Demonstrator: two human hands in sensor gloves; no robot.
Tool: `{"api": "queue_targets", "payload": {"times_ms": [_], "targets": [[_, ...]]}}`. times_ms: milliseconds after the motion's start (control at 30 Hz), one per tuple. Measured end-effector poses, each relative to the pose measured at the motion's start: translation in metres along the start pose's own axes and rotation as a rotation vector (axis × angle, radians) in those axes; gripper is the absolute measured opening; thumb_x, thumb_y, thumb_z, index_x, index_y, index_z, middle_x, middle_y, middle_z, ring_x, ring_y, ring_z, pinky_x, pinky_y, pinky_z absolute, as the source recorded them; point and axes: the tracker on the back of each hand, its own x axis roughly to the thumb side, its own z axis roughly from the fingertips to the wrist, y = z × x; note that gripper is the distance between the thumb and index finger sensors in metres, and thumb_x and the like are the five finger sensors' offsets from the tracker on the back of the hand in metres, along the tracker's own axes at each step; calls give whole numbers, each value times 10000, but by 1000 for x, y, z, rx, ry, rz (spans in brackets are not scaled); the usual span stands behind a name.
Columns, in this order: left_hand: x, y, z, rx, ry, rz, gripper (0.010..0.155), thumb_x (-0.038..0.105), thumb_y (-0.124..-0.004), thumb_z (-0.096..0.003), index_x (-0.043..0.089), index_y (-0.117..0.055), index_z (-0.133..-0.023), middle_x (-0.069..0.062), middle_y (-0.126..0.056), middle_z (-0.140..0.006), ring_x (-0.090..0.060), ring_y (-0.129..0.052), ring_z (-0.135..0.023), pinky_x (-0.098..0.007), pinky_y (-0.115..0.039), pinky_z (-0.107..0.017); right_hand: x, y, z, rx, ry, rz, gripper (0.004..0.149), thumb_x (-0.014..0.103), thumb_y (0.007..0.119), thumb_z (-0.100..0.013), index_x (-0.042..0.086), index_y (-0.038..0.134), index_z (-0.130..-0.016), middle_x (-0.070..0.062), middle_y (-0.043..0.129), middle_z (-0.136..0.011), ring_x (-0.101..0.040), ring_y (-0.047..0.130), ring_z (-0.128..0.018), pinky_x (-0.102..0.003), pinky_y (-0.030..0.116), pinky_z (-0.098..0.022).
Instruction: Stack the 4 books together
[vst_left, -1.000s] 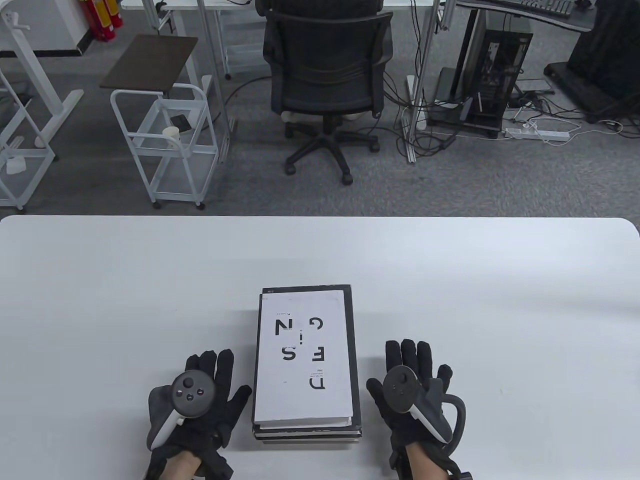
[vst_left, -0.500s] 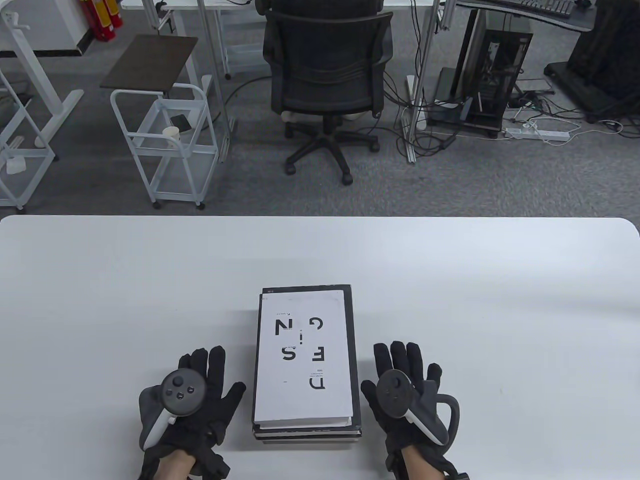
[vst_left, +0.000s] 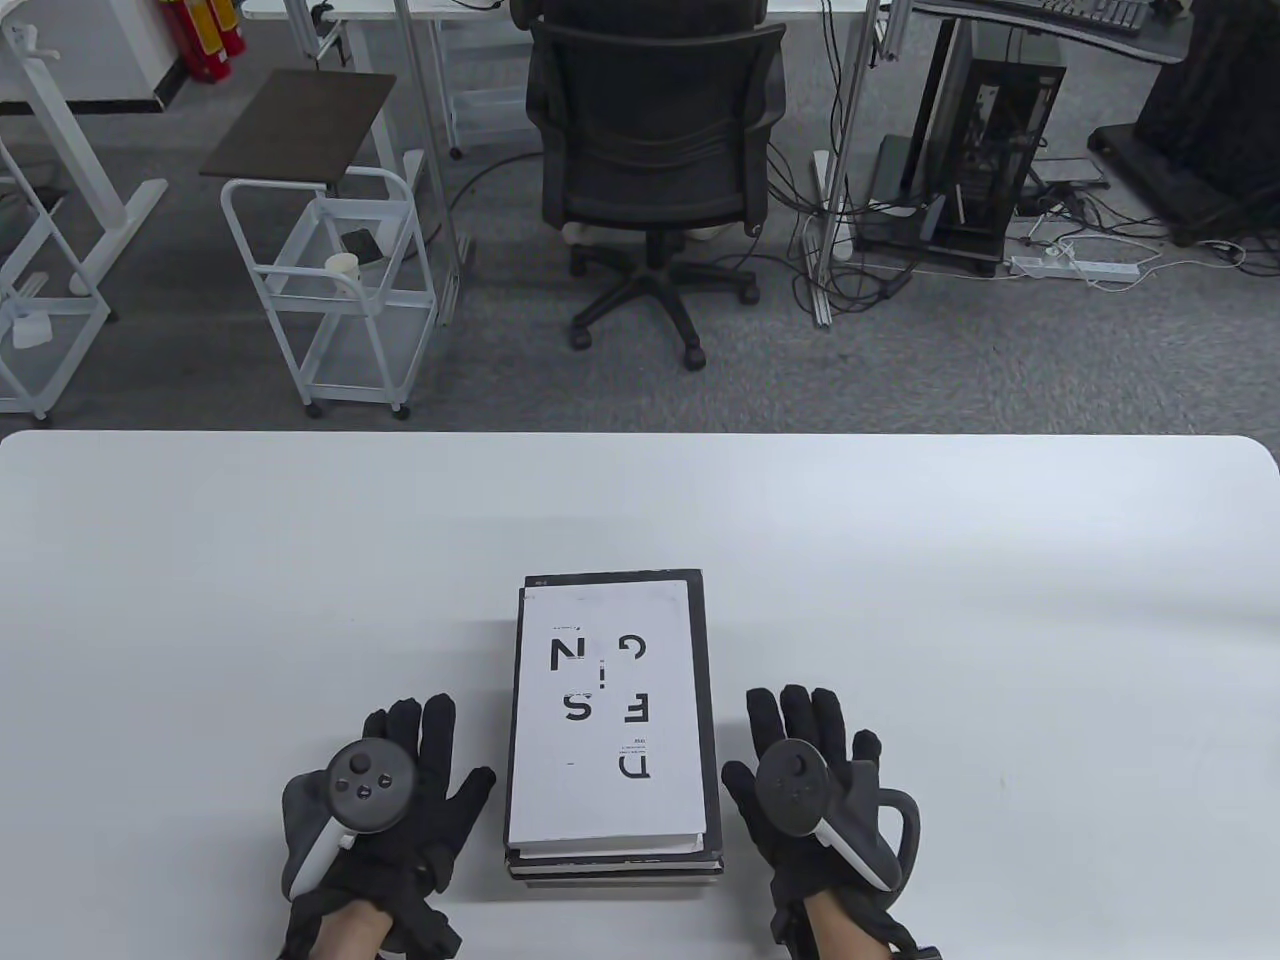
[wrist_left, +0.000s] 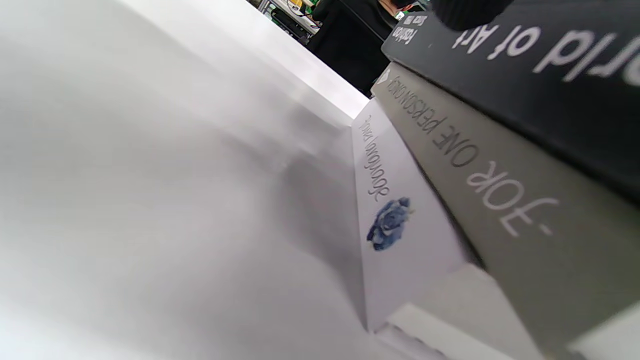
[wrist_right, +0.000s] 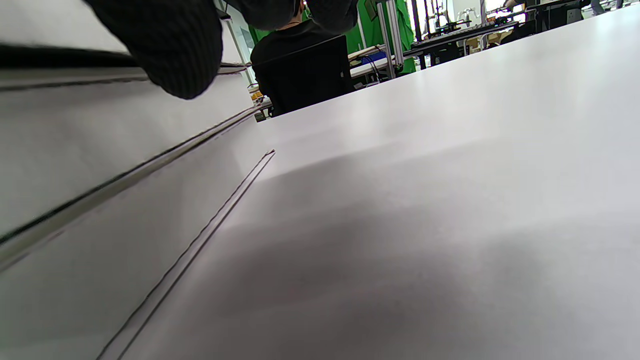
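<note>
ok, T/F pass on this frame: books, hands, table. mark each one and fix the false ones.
1. The books lie in one stack on the table. True.
2. The top cover is solid black. False: it is white with large black letters.
3. The left hand grips the stack. False: it lies spread on the table left of the stack, with a gap showing.
4. The right hand lies right of the stack, fingers spread. True.
5. In the left wrist view, a blue rose marks the lowest visible spine. True.
6. A mug stands on the table. False: only books and hands are there.
</note>
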Motion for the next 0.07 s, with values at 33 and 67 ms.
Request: {"api": "queue_targets", "payload": {"times_ms": [33, 67], "targets": [[1, 0, 0, 2, -4, 0, 786, 555, -603, -529, 324, -83, -1071, -83, 27, -1096, -383, 51, -1024, -669, -93, -708, -1, 0, 0, 4, 3, -5, 723, 513, 705, -615, 255, 317, -1168, -149, 335, -1197, -412, 230, -1094, -733, 328, -766], [1, 0, 0, 2, -8, 1, 784, 556, -602, -530, 324, -83, -1071, -84, 23, -1096, -384, 45, -1024, -668, -97, -709, -1, 0, 0, 4, 7, -9, 723, 512, 706, -615, 255, 318, -1169, -151, 333, -1198, -413, 231, -1094, -733, 329, -766]]}}
